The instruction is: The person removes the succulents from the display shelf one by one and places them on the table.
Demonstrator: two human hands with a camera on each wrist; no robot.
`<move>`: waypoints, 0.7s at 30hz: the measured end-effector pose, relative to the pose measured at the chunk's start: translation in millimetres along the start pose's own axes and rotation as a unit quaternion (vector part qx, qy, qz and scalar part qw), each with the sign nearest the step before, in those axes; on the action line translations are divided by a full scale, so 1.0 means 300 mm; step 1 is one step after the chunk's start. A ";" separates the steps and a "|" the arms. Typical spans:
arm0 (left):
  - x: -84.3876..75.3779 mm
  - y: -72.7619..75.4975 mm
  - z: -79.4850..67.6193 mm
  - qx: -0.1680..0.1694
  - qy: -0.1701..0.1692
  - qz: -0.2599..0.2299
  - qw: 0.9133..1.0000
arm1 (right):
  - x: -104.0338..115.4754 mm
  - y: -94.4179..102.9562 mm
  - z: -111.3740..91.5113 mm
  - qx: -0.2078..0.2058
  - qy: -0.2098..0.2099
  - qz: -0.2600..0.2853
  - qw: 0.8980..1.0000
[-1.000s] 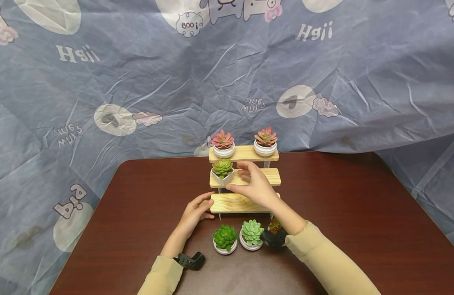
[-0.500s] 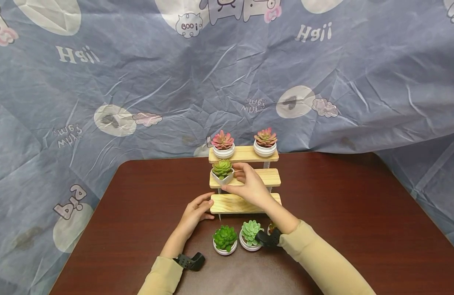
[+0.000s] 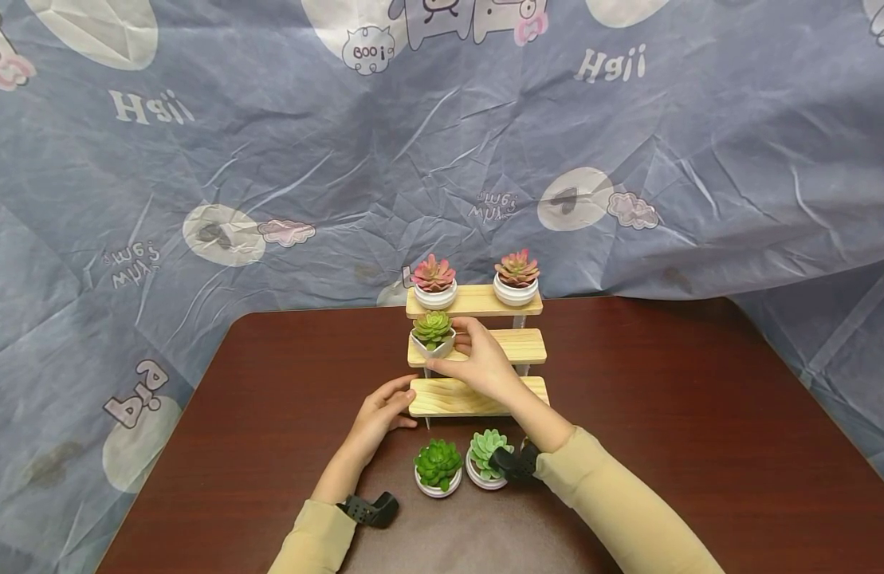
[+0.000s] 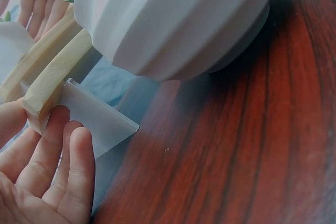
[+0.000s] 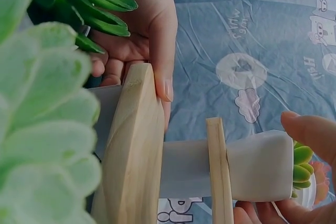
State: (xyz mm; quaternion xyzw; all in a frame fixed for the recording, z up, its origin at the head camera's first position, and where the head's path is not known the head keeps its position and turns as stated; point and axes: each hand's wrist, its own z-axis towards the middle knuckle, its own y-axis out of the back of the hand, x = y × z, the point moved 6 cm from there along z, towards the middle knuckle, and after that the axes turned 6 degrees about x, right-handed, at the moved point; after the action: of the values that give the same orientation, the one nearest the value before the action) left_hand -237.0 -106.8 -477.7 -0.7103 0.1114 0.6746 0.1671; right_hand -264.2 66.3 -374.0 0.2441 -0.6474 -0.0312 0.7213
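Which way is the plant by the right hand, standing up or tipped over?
Standing up. Its white pot sits bottom-down on the middle shelf, with the green leaves on top.

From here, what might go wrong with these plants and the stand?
The right hand might nudge the angular pot off the left end of the middle shelf. The wristband overlapping the pale green succulent in the head view might brush it. The left hand grips the bottom shelf; a pull might shift the stand.
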 end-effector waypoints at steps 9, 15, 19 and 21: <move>0.002 0.002 -0.001 -0.001 -0.006 0.006 1.000 | -0.007 -0.005 0.012 -0.016 -0.003 -0.003 1.000; 0.001 0.002 0.001 -0.001 -0.012 0.005 1.000 | -0.011 -0.004 0.017 -0.028 -0.005 -0.009 1.000; 0.000 0.001 0.002 0.000 -0.008 0.003 1.000 | -0.014 -0.004 0.023 -0.034 -0.001 -0.004 0.999; -0.002 0.000 0.002 -0.001 -0.007 0.004 1.000 | -0.016 -0.003 0.025 -0.036 -0.002 -0.003 0.999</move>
State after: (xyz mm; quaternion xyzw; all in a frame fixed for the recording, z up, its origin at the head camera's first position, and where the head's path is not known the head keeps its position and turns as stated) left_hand -237.7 -106.5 -477.2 -0.7053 0.1124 0.6802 0.1650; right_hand -271.7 64.8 -378.4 0.2200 -0.6467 -0.0573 0.7281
